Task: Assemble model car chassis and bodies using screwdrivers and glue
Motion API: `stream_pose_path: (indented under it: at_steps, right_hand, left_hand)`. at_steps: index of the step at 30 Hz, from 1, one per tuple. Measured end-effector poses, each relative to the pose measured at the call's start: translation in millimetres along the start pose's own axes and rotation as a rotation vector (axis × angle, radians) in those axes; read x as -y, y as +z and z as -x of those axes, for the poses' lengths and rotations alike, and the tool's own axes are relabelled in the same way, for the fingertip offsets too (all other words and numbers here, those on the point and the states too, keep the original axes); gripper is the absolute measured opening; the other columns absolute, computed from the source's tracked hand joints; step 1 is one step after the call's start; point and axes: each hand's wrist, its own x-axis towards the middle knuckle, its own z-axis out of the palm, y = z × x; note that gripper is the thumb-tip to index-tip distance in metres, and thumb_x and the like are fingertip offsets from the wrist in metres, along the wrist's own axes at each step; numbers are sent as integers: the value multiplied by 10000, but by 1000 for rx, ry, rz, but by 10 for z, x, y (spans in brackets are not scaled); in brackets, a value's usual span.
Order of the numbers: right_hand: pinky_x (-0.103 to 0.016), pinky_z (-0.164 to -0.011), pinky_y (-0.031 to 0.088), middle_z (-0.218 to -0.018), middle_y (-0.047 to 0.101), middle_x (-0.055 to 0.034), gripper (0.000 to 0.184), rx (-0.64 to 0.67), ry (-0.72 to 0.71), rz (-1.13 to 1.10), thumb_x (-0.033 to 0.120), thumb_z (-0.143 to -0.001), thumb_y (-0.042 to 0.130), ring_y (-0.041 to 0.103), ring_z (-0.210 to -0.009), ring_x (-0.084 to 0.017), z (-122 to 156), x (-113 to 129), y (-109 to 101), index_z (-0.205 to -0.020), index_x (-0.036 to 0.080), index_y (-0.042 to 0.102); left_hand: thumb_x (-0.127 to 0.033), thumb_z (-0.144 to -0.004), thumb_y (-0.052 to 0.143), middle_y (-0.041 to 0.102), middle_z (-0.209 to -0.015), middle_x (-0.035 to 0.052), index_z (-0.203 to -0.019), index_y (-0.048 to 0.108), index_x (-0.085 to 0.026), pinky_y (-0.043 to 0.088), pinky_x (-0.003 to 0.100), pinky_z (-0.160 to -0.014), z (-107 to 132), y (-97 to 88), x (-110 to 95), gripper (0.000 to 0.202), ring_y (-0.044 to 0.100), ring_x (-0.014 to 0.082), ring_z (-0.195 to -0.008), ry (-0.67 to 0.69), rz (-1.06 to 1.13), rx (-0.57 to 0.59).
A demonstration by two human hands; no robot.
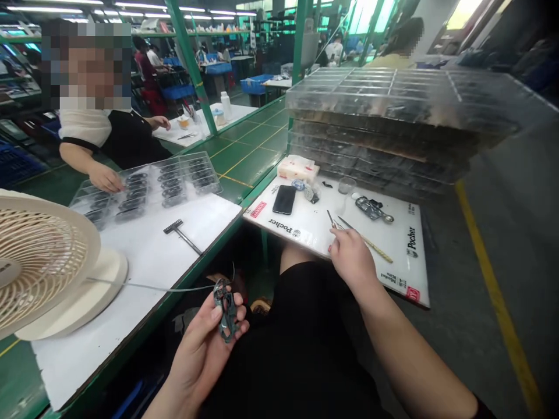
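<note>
My left hand (201,344) is low in front of my lap, fingers closed on a small dark grey metal part (226,311) held upright. My right hand (353,259) rests on the white mat (393,256) to the right, fingers closed on thin metal tweezers (334,222) whose tips point away from me. A thin brass-coloured rod (369,241) lies just beyond that hand. Another dark metal part (372,208) lies further back on the mat.
A black phone (284,199) and a tissue pack (298,169) lie on the mat. Stacked clear trays (393,128) stand behind. A fan (41,262), a black T-shaped tool (181,231) and a tray of parts (152,183) sit left, where another person's hand (105,177) rests.
</note>
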Motion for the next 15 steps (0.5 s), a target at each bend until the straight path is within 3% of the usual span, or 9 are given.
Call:
stream_pose_path:
  at_steps: [5,8,11,13,15]
  right_hand:
    - [-490,-1125,559,-1367,761,-263,530,43,-62,132,135,-1088,476,718,-1282,-399,-320,-14,119,-1506,88,800]
    - [-591,-1103,563,-1295,762,-331,478,30,-104,143,150,-1080,457,703,-1256,-459,-286,74,142,-1314,41,859]
    - [-734,-1151,533,-1469,714,-367,470,-19,-173,79,236,-1094,485,656,-1346,-533,-3,258,163,-1320,49,852]
    - [-616,-1193,575,-1479,759,-248,457,21,-304,-64,382,-1146,518,698,-1356,-441,316,424,174,-1377,167,847]
    - [-484,-1079,648,-1413,793,-167,443,345,-482,-501,559,-1154,600,764,-1242,-355,668,605,166,-1352,255,855]
  left_hand:
    - [-245,-888,1021,631,-1025,12,-1361,802,-225,573,265,-647,11,86,95,522,587,119,-772,-9,-5,37]
    - [-302,-887,1039,647,-1049,38,-1413,804,-205,594,279,-689,20,68,107,584,648,156,-851,24,-103,-10]
    - [-389,-920,1013,723,-1189,103,-1455,810,-209,656,358,-810,15,12,143,600,737,229,-982,46,-113,-22]
    - [-420,-939,1001,749,-1258,114,-1480,811,-235,663,397,-883,-7,-21,177,603,759,236,-1002,75,-128,5]
    - [-412,-925,1030,771,-1261,108,-1462,822,-249,642,384,-937,-38,-40,196,598,763,229,-1043,130,-183,63]
